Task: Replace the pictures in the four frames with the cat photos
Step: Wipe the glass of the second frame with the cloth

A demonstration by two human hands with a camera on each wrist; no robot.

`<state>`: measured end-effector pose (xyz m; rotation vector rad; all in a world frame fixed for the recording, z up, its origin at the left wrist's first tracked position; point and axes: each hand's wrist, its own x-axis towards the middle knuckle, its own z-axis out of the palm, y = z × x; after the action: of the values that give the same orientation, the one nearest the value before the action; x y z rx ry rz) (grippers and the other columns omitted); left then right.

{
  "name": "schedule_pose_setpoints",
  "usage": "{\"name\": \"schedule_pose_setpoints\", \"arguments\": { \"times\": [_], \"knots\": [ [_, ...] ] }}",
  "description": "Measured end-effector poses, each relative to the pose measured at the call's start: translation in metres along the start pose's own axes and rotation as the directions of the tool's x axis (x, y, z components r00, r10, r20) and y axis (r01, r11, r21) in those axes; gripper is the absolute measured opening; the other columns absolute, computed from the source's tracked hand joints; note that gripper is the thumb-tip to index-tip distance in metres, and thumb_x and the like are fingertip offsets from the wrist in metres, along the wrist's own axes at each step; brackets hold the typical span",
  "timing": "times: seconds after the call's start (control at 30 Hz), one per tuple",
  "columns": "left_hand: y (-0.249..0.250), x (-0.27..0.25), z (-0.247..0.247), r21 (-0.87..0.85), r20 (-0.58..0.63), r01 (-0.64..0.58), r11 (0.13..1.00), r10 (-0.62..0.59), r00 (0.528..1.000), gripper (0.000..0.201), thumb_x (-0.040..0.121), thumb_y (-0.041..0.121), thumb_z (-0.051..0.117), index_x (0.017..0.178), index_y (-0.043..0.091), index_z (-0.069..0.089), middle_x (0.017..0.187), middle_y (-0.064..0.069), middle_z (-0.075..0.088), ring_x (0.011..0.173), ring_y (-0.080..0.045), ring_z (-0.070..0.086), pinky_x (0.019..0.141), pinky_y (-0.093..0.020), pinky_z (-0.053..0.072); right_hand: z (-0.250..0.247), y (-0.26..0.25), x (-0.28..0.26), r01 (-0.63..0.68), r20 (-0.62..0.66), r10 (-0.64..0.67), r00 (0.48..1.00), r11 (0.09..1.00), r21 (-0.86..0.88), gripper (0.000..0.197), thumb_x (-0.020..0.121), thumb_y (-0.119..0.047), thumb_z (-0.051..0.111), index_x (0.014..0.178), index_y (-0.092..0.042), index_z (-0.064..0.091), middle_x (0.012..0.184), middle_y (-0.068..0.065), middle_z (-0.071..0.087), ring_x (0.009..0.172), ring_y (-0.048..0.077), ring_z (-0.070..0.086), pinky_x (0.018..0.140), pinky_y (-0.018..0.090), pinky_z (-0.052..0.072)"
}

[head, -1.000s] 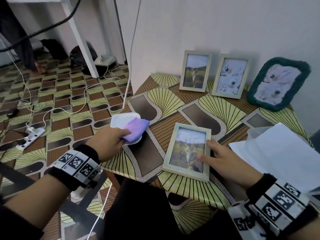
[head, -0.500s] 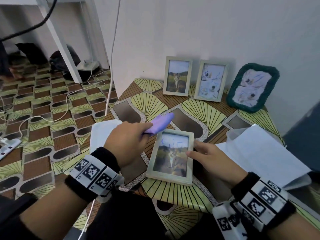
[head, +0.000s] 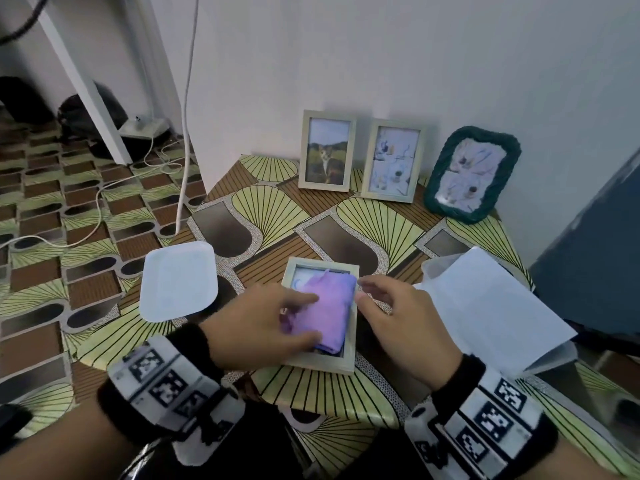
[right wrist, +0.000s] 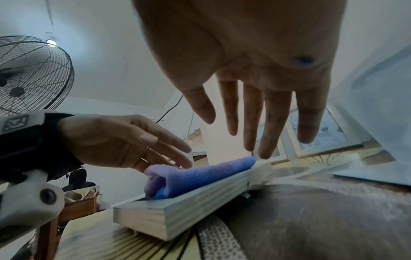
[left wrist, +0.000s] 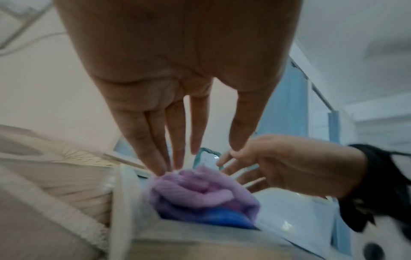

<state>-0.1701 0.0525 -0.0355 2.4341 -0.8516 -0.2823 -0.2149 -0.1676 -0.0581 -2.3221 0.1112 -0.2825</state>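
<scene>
A plain white wall [head: 381, 64] stands behind the table [head: 277, 209], which wears a cover of green fans and brown blocks. The floor [head: 52, 209] to the left carries the same pattern. White cables [head: 104, 188] trail across it, and one white cable [head: 188, 109] hangs down the wall's corner. A slanted white leg [head: 86, 88] of some furniture rises at the far left, with dark bags [head: 93, 112] behind it. A dark blue-grey panel [head: 595, 244] stands at the right. In the right wrist view a black cage fan [right wrist: 31, 73] sits beside a small bright lamp [right wrist: 51, 43].
</scene>
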Motion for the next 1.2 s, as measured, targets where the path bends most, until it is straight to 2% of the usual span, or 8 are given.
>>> {"name": "schedule_pose_setpoints", "arguments": {
  "times": [0.07,0.17,0.23,0.37,0.53,0.7,0.93,1.2],
  "knots": [
    [-0.011,0.001,-0.010,-0.255,-0.097,0.015,0.967,-0.041,0.994,0.037,0.087,0.029,0.071,0.123,0.024,0.067,0.114,0.012,0.070,0.099,0.001,0.065,0.087,-0.020,0.054,-0.001,-0.004,0.002,0.015,-0.003,-0.015,1.000,0.999,-0.034,0.024,0.091,-0.038,0.058,0.109,-0.027,0.069,0.099,-0.013,0.072,0.091,0.003,0.066,0.086,0.035,0.054],
    [-0.035,0.002,-0.022,-0.082,-0.260,0.018,0.996,-0.039,0.965,0.023,0.090,0.019,0.067,0.112,0.024,0.069,0.106,0.011,0.071,0.089,0.001,0.064,0.074,-0.011,0.047,0.000,-0.012,0.005,0.065,0.015,-0.063,0.998,0.991,-0.117,0.027,0.092,-0.039,0.055,0.110,-0.024,0.068,0.095,-0.009,0.070,0.086,0.008,0.064,0.081,0.035,0.054],
    [-0.049,0.003,-0.025,0.155,-0.170,0.053,0.986,-0.026,0.985,0.037,0.091,0.031,0.065,0.127,0.023,0.061,0.125,0.005,0.063,0.091,0.003,0.056,0.078,-0.011,0.042,0.002,-0.020,0.009,0.083,0.120,-0.053,0.991,0.963,-0.258,0.033,0.094,-0.044,0.050,0.114,-0.022,0.066,0.102,-0.002,0.069,0.095,0.017,0.062,0.084,0.037,0.052],
    [-0.061,0.003,-0.018,0.305,0.129,0.057,0.951,-0.101,0.987,0.084,0.084,0.064,0.050,0.155,0.030,0.019,0.163,0.005,0.012,0.147,-0.012,0.016,0.118,-0.026,0.016,0.016,-0.039,0.012,0.159,0.328,0.031,0.944,0.830,-0.535,0.051,0.096,-0.057,0.034,0.111,-0.016,0.061,0.110,0.010,0.060,0.104,0.030,0.056,0.089,0.039,0.046],
    [-0.055,0.006,-0.015,0.365,0.226,0.060,0.929,-0.151,0.962,0.107,0.072,0.081,0.039,0.156,0.028,-0.001,0.162,0.012,-0.011,0.149,-0.007,-0.011,0.123,-0.034,0.009,0.038,-0.052,0.017,0.216,0.400,0.068,0.914,0.751,-0.623,0.066,0.097,-0.060,0.028,0.123,-0.008,0.057,0.130,0.016,0.055,0.126,0.032,0.044,0.110,0.045,0.032],
    [-0.054,0.006,-0.011,0.317,0.306,0.033,0.948,-0.135,0.943,0.114,0.074,0.080,0.046,0.153,0.024,-0.015,0.156,0.013,-0.025,0.143,-0.002,-0.026,0.118,-0.021,-0.005,0.052,-0.050,0.027,0.325,0.546,0.078,0.834,0.731,-0.600,0.065,0.102,-0.039,0.036,0.153,-0.002,0.020,0.163,0.017,0.012,0.151,0.028,0.005,0.123,0.045,0.009],
    [-0.052,0.010,-0.011,0.359,0.397,-0.063,0.931,-0.091,0.913,0.123,0.068,0.092,0.039,0.146,0.026,-0.029,0.151,0.015,-0.039,0.129,0.008,-0.042,0.110,-0.017,-0.015,0.050,-0.046,0.038,0.392,0.642,0.017,0.766,0.780,-0.489,0.071,0.096,-0.013,0.051,0.155,-0.005,0.014,0.162,0.012,0.020,0.151,0.027,0.012,0.117,0.042,0.029],
    [-0.056,0.022,-0.019,0.344,0.452,-0.059,0.937,-0.110,0.885,0.138,0.058,0.097,0.045,0.144,0.025,-0.034,0.147,0.017,-0.045,0.131,0.010,-0.040,0.110,-0.017,-0.021,0.034,-0.050,0.045,0.445,0.649,-0.020,0.760,0.744,-0.498,0.058,0.087,-0.018,0.063,0.139,-0.006,0.042,0.140,0.011,0.047,0.126,0.029,0.049,0.094,0.037,0.044]
  ]
}}
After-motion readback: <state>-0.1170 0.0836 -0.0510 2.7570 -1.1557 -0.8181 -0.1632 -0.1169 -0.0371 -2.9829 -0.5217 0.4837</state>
